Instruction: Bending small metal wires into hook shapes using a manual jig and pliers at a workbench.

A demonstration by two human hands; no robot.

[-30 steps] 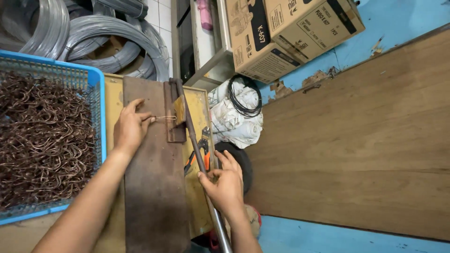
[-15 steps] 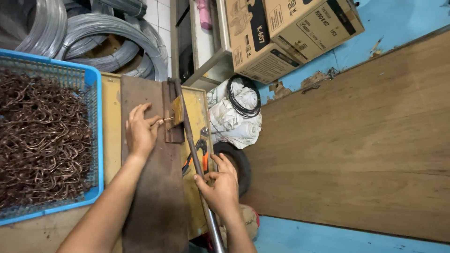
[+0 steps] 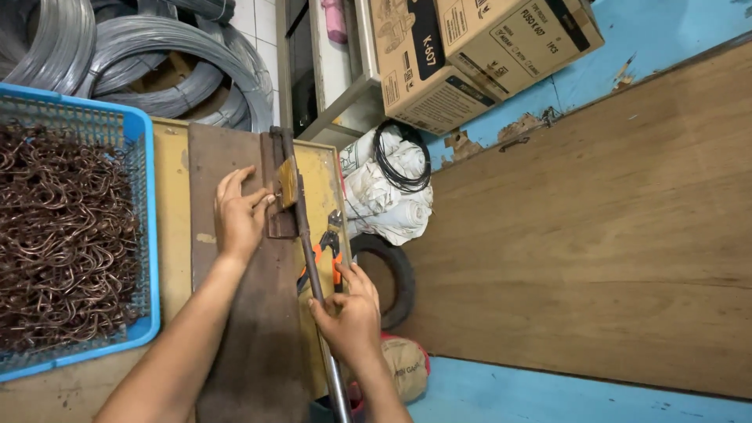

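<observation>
While the right grip (image 3: 348, 313) clasps the lever (image 3: 309, 266), pliers (image 3: 329, 247) lie beside; left (image 3: 237, 213) flat

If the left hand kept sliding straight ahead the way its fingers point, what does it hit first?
The left hand lies flat on the dark board, fingers aimed at the far end. Its fingertips already sit beside the metal bracket; straight ahead lies bare board, then probably the wire coils beyond the edge, though depth is unclear.
</observation>
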